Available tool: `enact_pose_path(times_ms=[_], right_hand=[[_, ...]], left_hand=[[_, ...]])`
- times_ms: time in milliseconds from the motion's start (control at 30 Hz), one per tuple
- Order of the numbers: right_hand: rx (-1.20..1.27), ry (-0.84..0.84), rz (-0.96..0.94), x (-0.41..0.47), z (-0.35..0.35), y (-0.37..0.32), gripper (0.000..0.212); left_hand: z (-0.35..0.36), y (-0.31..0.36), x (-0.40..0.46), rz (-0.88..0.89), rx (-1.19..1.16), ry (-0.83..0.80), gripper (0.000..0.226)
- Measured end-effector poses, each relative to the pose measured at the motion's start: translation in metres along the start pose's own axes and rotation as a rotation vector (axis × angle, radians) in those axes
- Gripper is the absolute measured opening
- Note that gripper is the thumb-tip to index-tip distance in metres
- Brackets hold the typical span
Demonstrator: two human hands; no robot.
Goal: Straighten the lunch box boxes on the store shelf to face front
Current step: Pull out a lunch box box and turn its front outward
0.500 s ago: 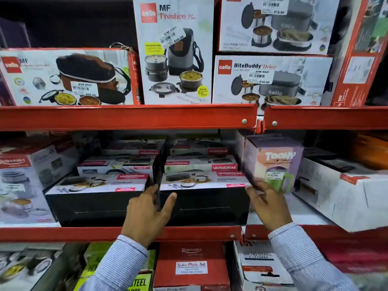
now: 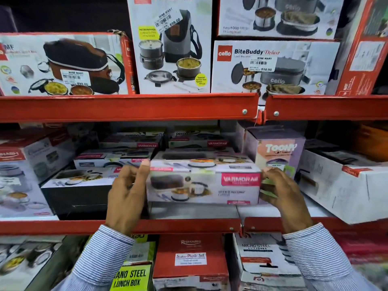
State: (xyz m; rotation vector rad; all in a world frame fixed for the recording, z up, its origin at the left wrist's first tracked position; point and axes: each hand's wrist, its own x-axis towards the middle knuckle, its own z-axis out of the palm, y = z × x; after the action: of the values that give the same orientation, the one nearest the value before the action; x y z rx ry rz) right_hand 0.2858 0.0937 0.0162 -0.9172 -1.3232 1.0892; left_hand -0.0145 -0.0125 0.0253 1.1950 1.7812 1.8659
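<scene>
We grip the box [image 2: 202, 185] by its ends, left hand [image 2: 126, 194] and right hand [image 2: 281, 194], above the shelf's [image 2: 189, 225] front edge, printed face forward.

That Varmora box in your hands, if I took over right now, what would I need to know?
Left hand: grip on the left end of the Varmora box.
Right hand: grip on its right end.
The box is lifted off the middle shelf, printed front facing out, beside the Toony box.
Done: this box is turned to the front.
Left: set it down square. The black-fronted box to its left looks unturned, so it probably comes next.
</scene>
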Motion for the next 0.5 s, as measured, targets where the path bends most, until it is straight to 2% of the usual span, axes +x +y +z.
enact_pose_path(times_ms=[100, 200, 233, 333, 500], right_hand=[[-0.089, 0.035, -0.058, 0.0, -0.003, 0.011, 0.025], [-0.125, 0.028, -0.072, 0.002, -0.008, 0.023, 0.014], [-0.149, 0.005, -0.066, 0.002, -0.009, 0.027, 0.021], [-0.218, -0.026, -0.043, 0.002, -0.008, 0.037, 0.045], [-0.302, -0.005, 0.005, 0.006, -0.004, 0.057, 0.044]], left_hand=[[-0.002, -0.004, -0.002, 0.039, 0.099, 0.076, 0.054], [0.001, -0.02, -0.003, -0.011, 0.068, 0.016, 0.017], [0.002, -0.025, -0.003, -0.038, 0.057, -0.021, 0.017], [0.005, -0.035, -0.006, 0.013, 0.134, -0.087, 0.041], [0.017, -0.053, -0.012, 0.008, 0.269, -0.118, 0.036]])
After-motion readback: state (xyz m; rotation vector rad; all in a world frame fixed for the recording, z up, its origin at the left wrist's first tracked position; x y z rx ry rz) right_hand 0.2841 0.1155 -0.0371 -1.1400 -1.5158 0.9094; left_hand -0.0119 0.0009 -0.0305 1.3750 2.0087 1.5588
